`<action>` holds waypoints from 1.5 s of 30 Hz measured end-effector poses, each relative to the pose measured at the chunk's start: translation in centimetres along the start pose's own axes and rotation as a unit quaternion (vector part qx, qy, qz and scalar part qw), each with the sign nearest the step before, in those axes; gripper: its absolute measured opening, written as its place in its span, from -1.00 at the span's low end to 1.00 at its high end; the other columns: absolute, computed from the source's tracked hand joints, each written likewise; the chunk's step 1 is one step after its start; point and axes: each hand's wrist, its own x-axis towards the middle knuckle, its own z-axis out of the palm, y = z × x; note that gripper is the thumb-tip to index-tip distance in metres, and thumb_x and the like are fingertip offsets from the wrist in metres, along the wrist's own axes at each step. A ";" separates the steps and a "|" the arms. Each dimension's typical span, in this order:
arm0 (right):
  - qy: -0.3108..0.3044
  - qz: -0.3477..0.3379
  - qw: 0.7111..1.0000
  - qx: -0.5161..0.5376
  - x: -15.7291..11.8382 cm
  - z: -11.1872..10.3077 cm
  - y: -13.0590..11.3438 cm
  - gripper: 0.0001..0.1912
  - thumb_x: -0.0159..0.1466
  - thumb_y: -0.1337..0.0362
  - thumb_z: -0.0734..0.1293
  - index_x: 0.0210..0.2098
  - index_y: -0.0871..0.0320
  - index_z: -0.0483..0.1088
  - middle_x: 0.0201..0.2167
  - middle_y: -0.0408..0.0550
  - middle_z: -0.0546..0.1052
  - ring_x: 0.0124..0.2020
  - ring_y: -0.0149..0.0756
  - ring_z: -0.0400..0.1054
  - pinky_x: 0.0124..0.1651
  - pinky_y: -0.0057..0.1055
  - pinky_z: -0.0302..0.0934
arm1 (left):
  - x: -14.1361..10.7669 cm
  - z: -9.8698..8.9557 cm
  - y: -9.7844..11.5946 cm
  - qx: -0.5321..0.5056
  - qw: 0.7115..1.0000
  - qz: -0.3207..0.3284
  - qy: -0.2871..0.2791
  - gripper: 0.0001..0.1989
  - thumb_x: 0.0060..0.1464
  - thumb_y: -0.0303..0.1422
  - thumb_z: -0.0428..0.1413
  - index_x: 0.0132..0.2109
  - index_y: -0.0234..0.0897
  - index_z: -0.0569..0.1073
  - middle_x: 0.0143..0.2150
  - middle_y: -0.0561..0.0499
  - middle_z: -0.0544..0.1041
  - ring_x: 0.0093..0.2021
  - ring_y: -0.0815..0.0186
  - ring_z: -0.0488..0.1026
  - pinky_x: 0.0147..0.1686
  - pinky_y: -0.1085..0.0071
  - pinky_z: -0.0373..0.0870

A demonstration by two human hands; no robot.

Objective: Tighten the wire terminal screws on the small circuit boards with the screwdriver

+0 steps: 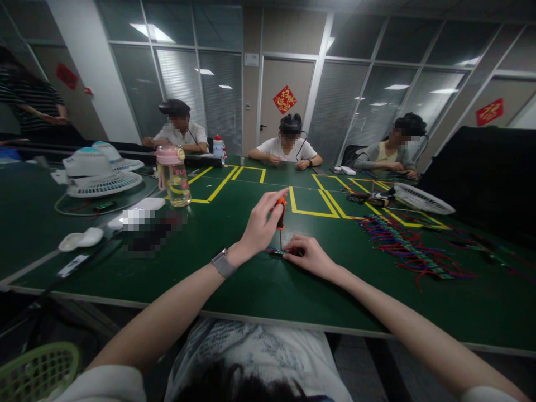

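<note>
My left hand [263,223] is closed round the orange and black handle of a screwdriver [281,216], which stands upright with its shaft pointing down. The shaft's lower end meets a small circuit board [276,252] with thin wires, lying on the green table [259,296]. At the board's right end, the fingertips of my right hand [307,255] pinch its edge. A wide row of boards with red and blue wires [412,248] lies to the right of my right hand.
A pink-lidded bottle [178,181], white fans [103,176] and a white case [87,239] stand to the left. Another fan [425,199] and a dark screen [481,178] are at the right. Several people are across the table. Yellow tape marks its top.
</note>
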 end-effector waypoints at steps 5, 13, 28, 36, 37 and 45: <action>0.001 -0.001 1.000 0.006 0.0 0.0 0.1 -0.88 0.16 0.30 0.38 -0.33 0.19 0.54 -0.44 -0.09 0.44 -0.44 -0.38 0.33 -0.36 -0.44 0.22 | 0.1 0.2 -0.2 -0.043 0.999 -0.017 0.012 -0.65 0.22 -0.35 0.01 0.14 -0.20 0.36 -0.03 -0.08 0.45 -0.16 0.34 0.48 -0.25 0.45 0.48; 0.001 -0.001 1.000 0.005 0.0 0.0 0.0 -0.89 0.16 0.32 0.39 -0.32 0.21 0.54 -0.45 -0.09 0.44 -0.44 -0.39 0.33 -0.36 -0.45 0.21 | 0.1 -0.1 0.0 0.016 1.000 0.001 0.016 -0.69 0.24 -0.36 -0.03 0.09 -0.18 0.41 -0.07 -0.06 0.40 -0.10 0.34 0.42 -0.11 0.42 0.42; 0.002 0.002 1.000 0.008 0.0 0.0 -0.1 -0.89 0.15 0.32 0.39 -0.33 0.21 0.54 -0.45 -0.09 0.43 -0.44 -0.39 0.33 -0.36 -0.45 0.22 | 0.1 -0.1 0.2 0.022 0.999 -0.001 0.035 -0.78 0.17 -0.33 0.08 -0.05 -0.21 0.48 -0.16 -0.03 0.38 -0.18 0.37 0.40 -0.29 0.53 0.43; 0.002 -0.002 1.000 0.009 0.0 0.0 0.1 -0.88 0.15 0.31 0.39 -0.32 0.20 0.54 -0.45 -0.10 0.43 -0.45 -0.39 0.32 -0.37 -0.45 0.21 | 0.0 -0.2 0.1 0.011 1.000 -0.006 0.019 -0.69 0.26 -0.40 -0.07 0.10 -0.20 0.39 -0.07 -0.07 0.42 -0.10 0.33 0.40 -0.19 0.46 0.41; 0.002 -0.002 1.000 0.009 0.0 0.0 0.1 -0.88 0.15 0.31 0.39 -0.32 0.20 0.54 -0.45 -0.10 0.43 -0.45 -0.39 0.31 -0.37 -0.45 0.21 | 0.1 -0.1 0.1 0.013 1.000 -0.007 0.021 -0.69 0.25 -0.39 -0.05 0.09 -0.20 0.40 -0.08 -0.07 0.42 -0.11 0.33 0.40 -0.20 0.47 0.41; 0.006 -0.005 1.000 0.003 0.0 0.1 0.1 -0.90 0.15 0.32 0.39 -0.35 0.19 0.54 -0.45 -0.10 0.44 -0.44 -0.39 0.32 -0.37 -0.45 0.22 | 0.2 0.0 0.0 0.023 0.999 -0.009 0.032 -0.78 0.16 -0.33 0.09 -0.04 -0.19 0.48 -0.19 -0.01 0.35 -0.22 0.38 0.38 -0.30 0.52 0.43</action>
